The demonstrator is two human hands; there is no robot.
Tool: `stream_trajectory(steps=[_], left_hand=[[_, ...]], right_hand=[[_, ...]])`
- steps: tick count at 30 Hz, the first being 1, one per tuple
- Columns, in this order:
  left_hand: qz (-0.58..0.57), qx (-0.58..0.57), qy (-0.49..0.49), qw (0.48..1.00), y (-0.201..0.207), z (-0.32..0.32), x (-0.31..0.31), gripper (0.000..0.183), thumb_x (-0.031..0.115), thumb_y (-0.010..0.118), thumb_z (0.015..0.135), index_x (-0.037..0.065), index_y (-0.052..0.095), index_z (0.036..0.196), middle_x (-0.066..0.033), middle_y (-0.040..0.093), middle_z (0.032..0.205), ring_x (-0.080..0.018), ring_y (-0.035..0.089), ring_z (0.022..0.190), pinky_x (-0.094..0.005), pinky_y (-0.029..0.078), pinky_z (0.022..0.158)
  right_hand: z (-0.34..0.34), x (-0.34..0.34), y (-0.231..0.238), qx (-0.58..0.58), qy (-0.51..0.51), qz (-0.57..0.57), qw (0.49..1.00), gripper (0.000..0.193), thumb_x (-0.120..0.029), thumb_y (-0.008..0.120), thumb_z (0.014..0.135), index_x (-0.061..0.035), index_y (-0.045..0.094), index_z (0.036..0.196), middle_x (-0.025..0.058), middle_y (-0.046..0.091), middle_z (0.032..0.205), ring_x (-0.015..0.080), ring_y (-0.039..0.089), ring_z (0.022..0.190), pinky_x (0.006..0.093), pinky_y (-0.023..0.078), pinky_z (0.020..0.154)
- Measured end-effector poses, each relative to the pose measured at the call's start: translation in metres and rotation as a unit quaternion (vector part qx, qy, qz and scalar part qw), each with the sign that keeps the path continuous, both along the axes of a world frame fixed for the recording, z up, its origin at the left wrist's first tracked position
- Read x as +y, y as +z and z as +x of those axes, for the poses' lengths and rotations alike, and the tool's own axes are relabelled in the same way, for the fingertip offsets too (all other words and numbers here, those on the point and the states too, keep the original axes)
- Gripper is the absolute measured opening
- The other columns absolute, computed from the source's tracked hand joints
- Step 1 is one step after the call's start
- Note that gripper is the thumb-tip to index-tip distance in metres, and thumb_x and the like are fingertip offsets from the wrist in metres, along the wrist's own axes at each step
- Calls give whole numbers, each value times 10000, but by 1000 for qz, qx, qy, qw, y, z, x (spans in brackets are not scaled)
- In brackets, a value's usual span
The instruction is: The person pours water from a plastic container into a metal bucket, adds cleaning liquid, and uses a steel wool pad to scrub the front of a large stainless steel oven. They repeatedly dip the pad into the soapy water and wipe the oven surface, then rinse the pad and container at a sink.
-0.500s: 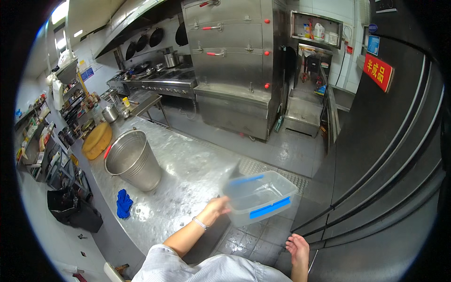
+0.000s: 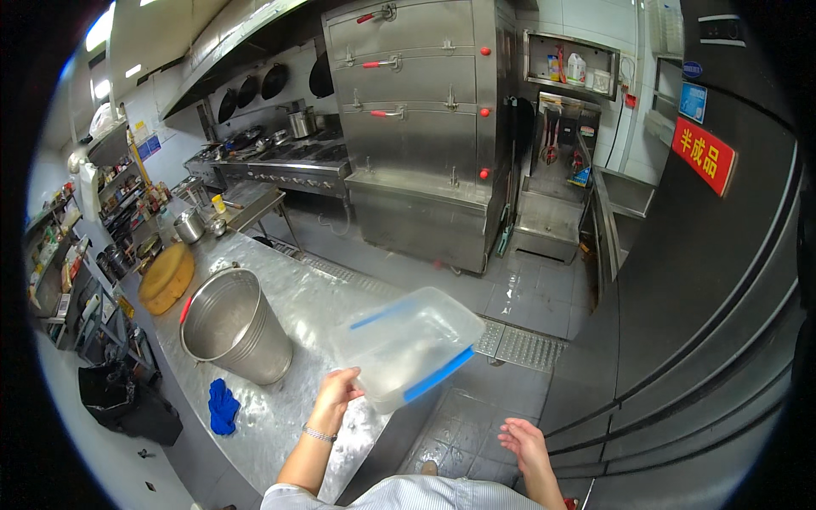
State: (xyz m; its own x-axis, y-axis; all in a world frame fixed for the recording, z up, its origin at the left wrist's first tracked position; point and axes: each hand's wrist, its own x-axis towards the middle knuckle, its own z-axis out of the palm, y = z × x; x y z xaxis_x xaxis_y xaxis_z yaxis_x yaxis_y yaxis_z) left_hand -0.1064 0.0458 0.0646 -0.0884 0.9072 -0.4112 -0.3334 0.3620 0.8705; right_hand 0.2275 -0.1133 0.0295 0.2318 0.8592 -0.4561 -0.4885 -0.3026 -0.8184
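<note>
My left hand (image 2: 337,388) grips the near left end of a clear plastic food container (image 2: 425,336) with blue side clips. The container hangs tilted over the right edge of the steel worktable (image 2: 327,297). Whether anything lies inside it I cannot tell; its walls are cloudy. My right hand (image 2: 522,444) is empty, its fingers loosely bent and apart, between the table and the dark refrigerator (image 2: 671,340). Left of the container, a metal bucket (image 2: 270,340) with a red grip on its handle stands on the table. A crumpled blue cloth (image 2: 223,406) lies in front of it.
A thick round chopping board (image 2: 167,279) and a steel pot (image 2: 189,226) stand further back on the left. Beyond the table are a stove (image 2: 280,166) and a tall steel steam cabinet (image 2: 416,127). A metal floor grate (image 2: 529,347) runs across the grey tiles. A black bin (image 2: 127,404) sits at left.
My left hand has carried the container leftward, from above the floor to the table's edge, and tilted it. My right hand has moved a little left, away from the refrigerator. The view has shifted slightly.
</note>
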Motion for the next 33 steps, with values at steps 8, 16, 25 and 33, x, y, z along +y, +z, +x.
stream_trajectory(steps=[8,16,25,33], left_hand=[[-21,88,83,992,27,-70,23,194,146,613,742,-34,547,776,-66,547,630,-138,528,494,-262,484,412],[-42,99,170,979,39,-57,88,220,135,538,756,-75,547,822,-99,576,648,-155,543,488,-252,459,403],[-28,-10,275,961,-6,33,219,153,130,540,744,-20,536,771,-99,560,618,-192,538,459,-257,464,362],[-98,38,264,959,-40,59,298,177,102,542,745,-44,538,844,-107,533,627,-182,478,403,-276,479,356]], right_hand=[[0,104,-10,-1,73,-17,997,189,-120,503,836,-11,526,989,83,580,873,163,579,728,263,473,627],[38,234,-32,21,145,-24,989,209,-128,518,834,-9,529,1006,88,584,896,167,582,763,261,469,652],[173,372,-14,-37,136,-19,990,210,-134,508,838,-11,531,1007,89,583,907,163,580,765,250,465,643],[228,436,-33,-36,118,-56,991,198,-126,518,826,-13,536,989,87,588,888,173,586,735,260,468,619]])
